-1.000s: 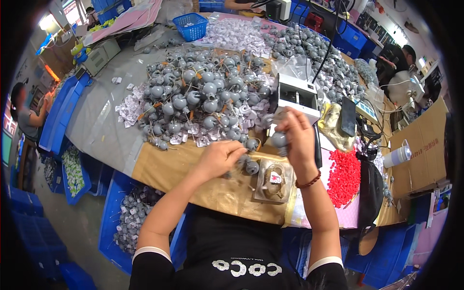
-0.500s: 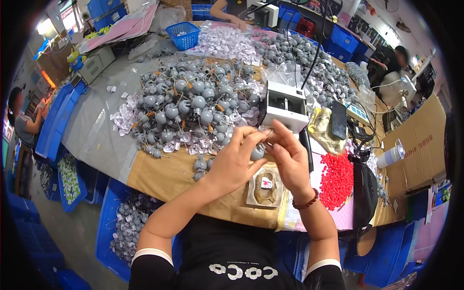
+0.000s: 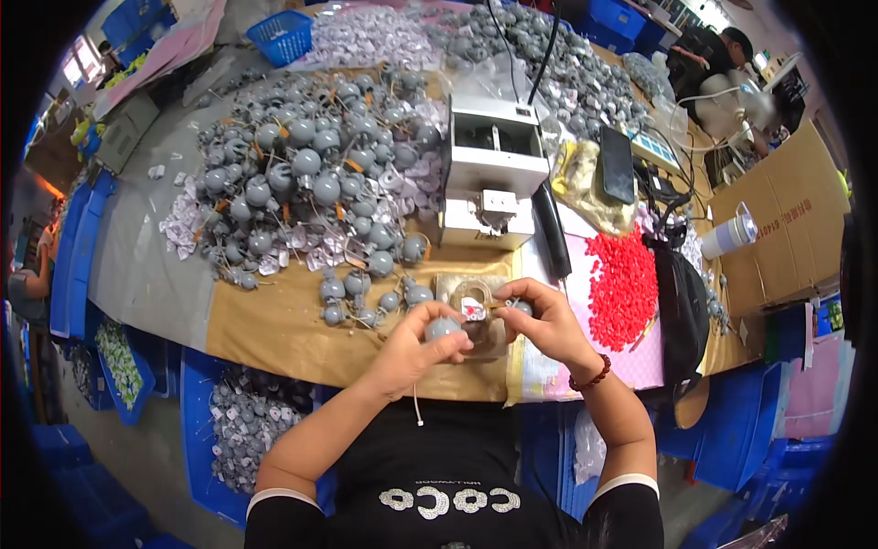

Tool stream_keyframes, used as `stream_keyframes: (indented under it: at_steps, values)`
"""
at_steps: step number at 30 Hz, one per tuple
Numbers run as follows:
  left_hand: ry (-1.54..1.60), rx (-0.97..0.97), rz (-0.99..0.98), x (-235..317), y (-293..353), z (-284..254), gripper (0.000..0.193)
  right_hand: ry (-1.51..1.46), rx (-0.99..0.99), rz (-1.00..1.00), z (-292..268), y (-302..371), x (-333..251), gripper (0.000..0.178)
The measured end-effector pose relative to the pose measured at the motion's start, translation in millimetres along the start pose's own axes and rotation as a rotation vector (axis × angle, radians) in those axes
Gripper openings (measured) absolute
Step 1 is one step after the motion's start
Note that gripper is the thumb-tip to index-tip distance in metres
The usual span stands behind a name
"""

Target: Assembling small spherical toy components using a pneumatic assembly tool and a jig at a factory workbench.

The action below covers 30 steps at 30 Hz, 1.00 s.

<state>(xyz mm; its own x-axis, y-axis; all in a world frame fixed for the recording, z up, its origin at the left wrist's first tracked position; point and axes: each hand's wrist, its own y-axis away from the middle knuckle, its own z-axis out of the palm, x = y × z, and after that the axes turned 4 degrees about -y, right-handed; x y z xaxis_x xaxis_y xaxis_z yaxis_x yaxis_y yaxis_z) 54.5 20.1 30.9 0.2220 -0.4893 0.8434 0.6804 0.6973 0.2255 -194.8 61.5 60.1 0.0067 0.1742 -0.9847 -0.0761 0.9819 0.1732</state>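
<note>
My left hand (image 3: 410,349) is closed around a grey ball-shaped part (image 3: 443,329), and a thin pale cord (image 3: 417,403) with a small white end hangs below it. My right hand (image 3: 549,328) pinches a small orange-brown tab (image 3: 495,306); another rounded grey part (image 3: 520,307) shows at its fingers. Between the hands, a white piece with red on it (image 3: 473,309) sits at the middle of a clear, square block-like fixture (image 3: 446,285). Fingers hide part of the block, and I cannot tell whether the tab joins the white piece.
Grey ball parts with wires (image 3: 311,174) are heaped at left, with white pieces (image 3: 183,220) beside them. A white boxy machine (image 3: 494,169) stands beyond the block. Red pieces (image 3: 622,284), a phone (image 3: 617,165) and a black bag (image 3: 681,339) lie right. A blue bin (image 3: 197,430) stands below the table's edge.
Both hands have come down from in front of the machine to the square block and moved apart. The grey ball is now in the left hand. The view has shifted too.
</note>
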Motion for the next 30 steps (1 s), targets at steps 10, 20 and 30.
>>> stream_keyframes:
  at_steps: [10,20,30]
  values:
    - [-1.014,0.202,0.467,-47,15,15,0.034,1.026,0.049,-0.723,9,-14,43,0.021]
    - [-1.301,0.191,0.551,-42,7,13,0.028,1.184,-0.066,-0.767,5,-28,45,0.028]
    - [-1.512,0.327,0.576,-37,3,7,0.029,1.29,-0.176,-0.745,3,-22,33,0.032]
